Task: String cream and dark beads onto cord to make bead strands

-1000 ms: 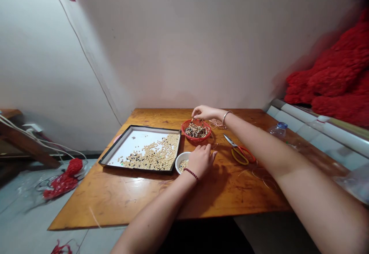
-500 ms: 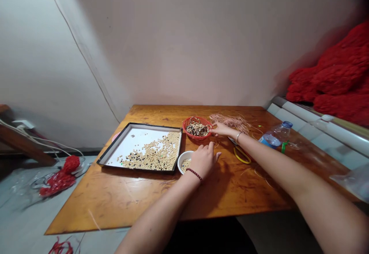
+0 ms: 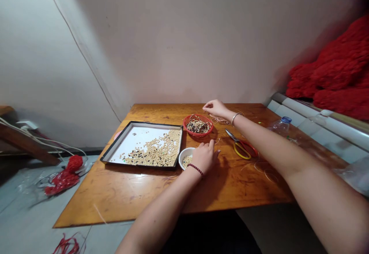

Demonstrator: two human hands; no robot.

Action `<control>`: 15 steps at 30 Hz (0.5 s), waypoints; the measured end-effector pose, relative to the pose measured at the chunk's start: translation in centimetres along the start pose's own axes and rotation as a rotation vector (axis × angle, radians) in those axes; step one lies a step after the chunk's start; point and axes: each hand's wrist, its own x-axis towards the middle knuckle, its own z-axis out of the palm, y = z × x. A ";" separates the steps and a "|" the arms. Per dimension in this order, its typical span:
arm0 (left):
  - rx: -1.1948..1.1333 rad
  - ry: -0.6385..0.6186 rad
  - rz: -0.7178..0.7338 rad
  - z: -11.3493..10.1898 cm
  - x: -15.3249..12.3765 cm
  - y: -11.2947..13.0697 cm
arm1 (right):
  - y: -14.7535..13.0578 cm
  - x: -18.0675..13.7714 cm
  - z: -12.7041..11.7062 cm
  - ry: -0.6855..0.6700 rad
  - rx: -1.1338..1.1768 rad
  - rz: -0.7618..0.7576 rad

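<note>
My left hand (image 3: pixel 205 156) lies on the wooden table (image 3: pixel 138 192), fingers loosely stretched, touching the right side of a small white bowl (image 3: pixel 182 158) of pale beads. My right hand (image 3: pixel 215 108) is raised past a red basket (image 3: pixel 198 125) of strung beads, fingertips pinched together. It hovers just above a bundle of thin pinkish cords (image 3: pixel 220 119). What the pinch holds is too fine to make out. A black-rimmed tray (image 3: pixel 135 135) of loose pale and dark beads sits left of the bowl.
Scissors with yellow and red handles (image 3: pixel 241 148) lie right of the basket. A plastic bottle (image 3: pixel 280 125) lies at the table's right edge. Red yarn (image 3: pixel 334 73) is heaped on a ledge at right. Red cord (image 3: pixel 65 175) and cables lie on the floor at left.
My right hand moved from over the red basket down to the table beside it, then rose past the basket above the cord bundle. My left hand stayed by the white bowl.
</note>
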 end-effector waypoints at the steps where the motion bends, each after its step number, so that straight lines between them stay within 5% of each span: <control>1: 0.005 -0.008 -0.005 0.0 0.0 0.0 | -0.9 0.3 0.3 -0.020 0.014 -0.011; 8: 0.008 -0.026 -0.016 -0.4 0.0 -0.2 | -2.5 3.3 -0.6 -0.138 -0.003 0.049; 15: -0.026 -0.065 -0.010 -0.7 -0.1 -0.1 | 6.6 2.0 -3.9 0.069 -0.509 0.194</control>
